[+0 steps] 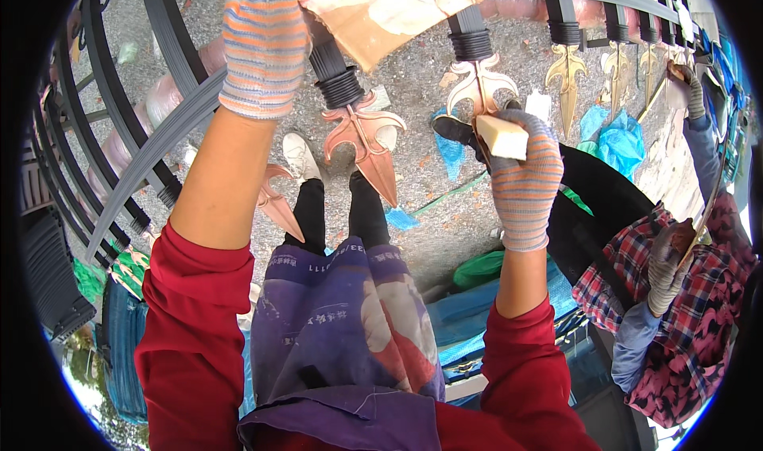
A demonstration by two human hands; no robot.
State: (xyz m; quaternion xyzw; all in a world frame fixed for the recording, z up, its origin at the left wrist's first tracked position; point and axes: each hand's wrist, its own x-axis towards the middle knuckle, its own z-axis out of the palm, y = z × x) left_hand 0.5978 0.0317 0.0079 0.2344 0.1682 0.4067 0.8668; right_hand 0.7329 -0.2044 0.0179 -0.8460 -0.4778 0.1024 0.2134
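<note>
On my head feed, I see the right hand [528, 173], in a grey-and-orange striped knit glove, gripping a cream rectangular block [505, 141] by an ornate coppery finial [478, 83]; contact is unclear. The left hand [265, 50], gloved alike, is beside a brown, cardboard-like sheet [369, 44]; I can't tell its fingers' state.

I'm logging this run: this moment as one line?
left hand: beside tan cardboard sheet; right hand: holds cream rectangular block; between: coppery spearhead finial
</note>
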